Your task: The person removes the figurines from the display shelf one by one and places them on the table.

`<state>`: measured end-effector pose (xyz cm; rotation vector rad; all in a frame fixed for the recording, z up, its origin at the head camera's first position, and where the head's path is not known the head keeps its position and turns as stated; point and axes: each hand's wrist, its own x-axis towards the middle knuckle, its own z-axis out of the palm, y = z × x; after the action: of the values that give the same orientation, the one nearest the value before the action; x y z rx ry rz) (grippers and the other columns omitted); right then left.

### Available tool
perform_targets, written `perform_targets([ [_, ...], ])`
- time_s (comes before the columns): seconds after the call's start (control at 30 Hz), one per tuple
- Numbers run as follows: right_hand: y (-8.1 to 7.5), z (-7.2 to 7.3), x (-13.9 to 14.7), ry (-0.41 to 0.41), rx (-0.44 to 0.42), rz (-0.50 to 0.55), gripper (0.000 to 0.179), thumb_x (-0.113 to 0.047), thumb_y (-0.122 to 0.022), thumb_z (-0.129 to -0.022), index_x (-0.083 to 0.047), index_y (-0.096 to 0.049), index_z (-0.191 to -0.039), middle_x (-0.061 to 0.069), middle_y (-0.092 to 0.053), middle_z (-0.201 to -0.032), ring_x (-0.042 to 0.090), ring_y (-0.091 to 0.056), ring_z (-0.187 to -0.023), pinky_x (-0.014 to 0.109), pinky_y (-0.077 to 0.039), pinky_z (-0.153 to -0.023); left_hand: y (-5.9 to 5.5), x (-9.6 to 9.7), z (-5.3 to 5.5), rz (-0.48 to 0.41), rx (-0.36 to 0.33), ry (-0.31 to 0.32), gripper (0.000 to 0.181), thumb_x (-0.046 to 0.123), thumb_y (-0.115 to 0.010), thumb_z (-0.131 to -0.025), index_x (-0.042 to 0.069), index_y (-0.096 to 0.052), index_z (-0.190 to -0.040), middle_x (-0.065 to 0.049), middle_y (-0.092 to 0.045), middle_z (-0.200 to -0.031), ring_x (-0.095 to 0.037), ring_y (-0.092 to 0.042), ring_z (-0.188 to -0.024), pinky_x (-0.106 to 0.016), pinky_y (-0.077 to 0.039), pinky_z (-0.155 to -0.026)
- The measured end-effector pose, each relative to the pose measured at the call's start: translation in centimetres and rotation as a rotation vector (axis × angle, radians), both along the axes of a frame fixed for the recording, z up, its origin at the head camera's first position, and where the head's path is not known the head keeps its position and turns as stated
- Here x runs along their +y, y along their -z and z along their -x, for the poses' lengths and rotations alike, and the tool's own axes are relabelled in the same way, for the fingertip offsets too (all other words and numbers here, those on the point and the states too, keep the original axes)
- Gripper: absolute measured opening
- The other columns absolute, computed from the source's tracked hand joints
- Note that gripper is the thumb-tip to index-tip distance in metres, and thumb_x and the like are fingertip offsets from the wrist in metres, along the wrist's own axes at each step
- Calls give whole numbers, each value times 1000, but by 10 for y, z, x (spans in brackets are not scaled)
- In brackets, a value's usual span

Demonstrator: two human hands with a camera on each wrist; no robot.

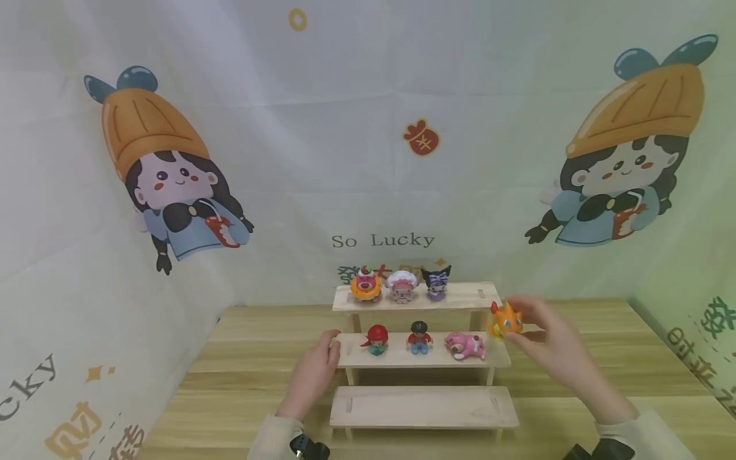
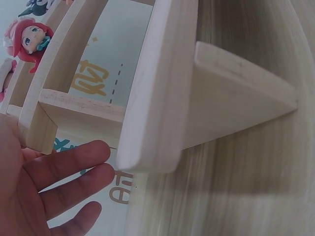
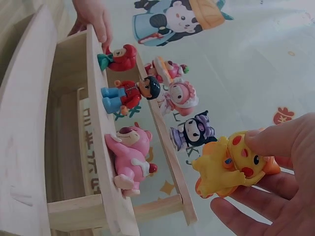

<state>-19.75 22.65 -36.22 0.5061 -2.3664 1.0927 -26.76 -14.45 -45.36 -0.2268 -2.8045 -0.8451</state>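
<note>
The right grip (image 1: pixel 551 342) pinches the yellow figure (image 3: pixel 217 172) head-up, long axis tilted.

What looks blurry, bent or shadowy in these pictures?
Head view: soft light, dim shadow beneath the middle shelf; left wrist view: the close-up bottom shelf looks a little soft, with faint shadow on the tabletop; right wrist view: that shelf's edges appear bowed, while the yellow toy looks fairly clear.

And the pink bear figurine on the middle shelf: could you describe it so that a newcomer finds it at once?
Find the pale wooden three-tier stand. On its flat wooden middle shelf, go to the right end in the head view. The pink bear figurine there lies stretched out, whereas the red-haired figurine and black-haired figurine beside it are upright.
</note>
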Motion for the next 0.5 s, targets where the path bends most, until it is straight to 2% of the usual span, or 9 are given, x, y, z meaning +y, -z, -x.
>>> perform_targets([
  [0.13,4,-11,0,-10,-10,-13,51,9,-74,-74,3,-55,-121,16,-64,-110,-9,-52,-92,20,-54,-67,0,0,0,-3,-1,-9,38,25,-40,-101,5,-50,-132,-8,-68,-77,-13,-51,-55,-30,-40,-51],
  [0.33,14,-27,0,-10,-75,0,50,6,-74,-76,1,-56,-122,16,-64,-113,-7,-54,-96,20,-54,-69,-1,2,-1,-10,-1,-8,38,25,-40,-101,5,-51,-132,-5,-66,-71,-11,-48,-51,-28,-36,-46],
  [0.5,26,-39,-2,-45,-15,22,50,11,-75,-71,3,-58,-117,16,-65,-109,-9,-55,-95,20,-54,-66,-2,2,-1,-14,-16,-15,38,25,-40,-101,5,-50,-133,-6,-66,-73,-12,-49,-51,-28,-36,-46],
])
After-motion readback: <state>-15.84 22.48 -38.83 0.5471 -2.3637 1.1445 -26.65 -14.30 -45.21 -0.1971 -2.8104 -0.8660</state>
